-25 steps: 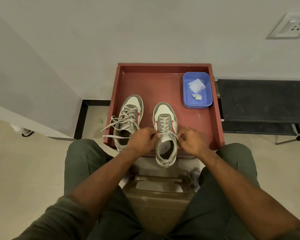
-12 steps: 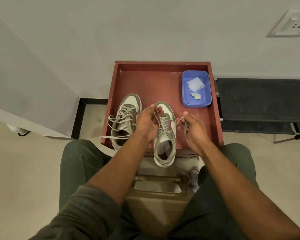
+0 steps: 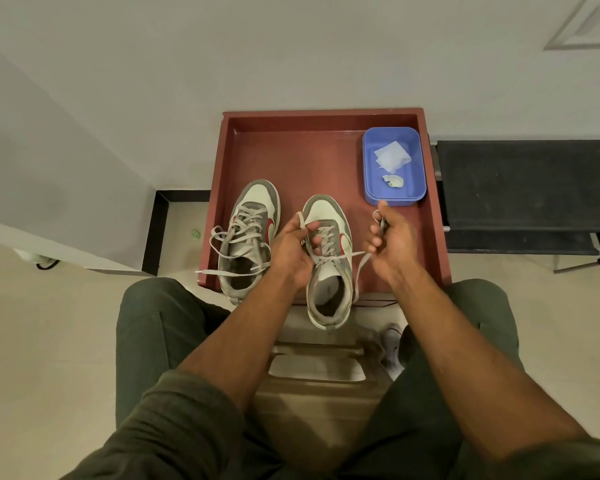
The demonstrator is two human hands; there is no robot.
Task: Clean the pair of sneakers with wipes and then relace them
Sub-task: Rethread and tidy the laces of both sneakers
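Observation:
Two grey-and-white sneakers with red side marks stand on a red-brown tray. The left sneaker has loose laces trailing to its left. The right sneaker sits with its heel over the tray's near edge. My left hand pinches one end of its lace in a loop above the tongue. My right hand holds the other lace end folded into a loop, to the right of the shoe.
A blue plastic tub at the tray's back right holds a white wipe and a crumpled one. A black bench stands to the right. A wall is behind, and a beige stool sits between my knees.
Both hands rose from the shoe's collar and drew the lace ends up and apart; the right hand moved right and now holds a folded loop.

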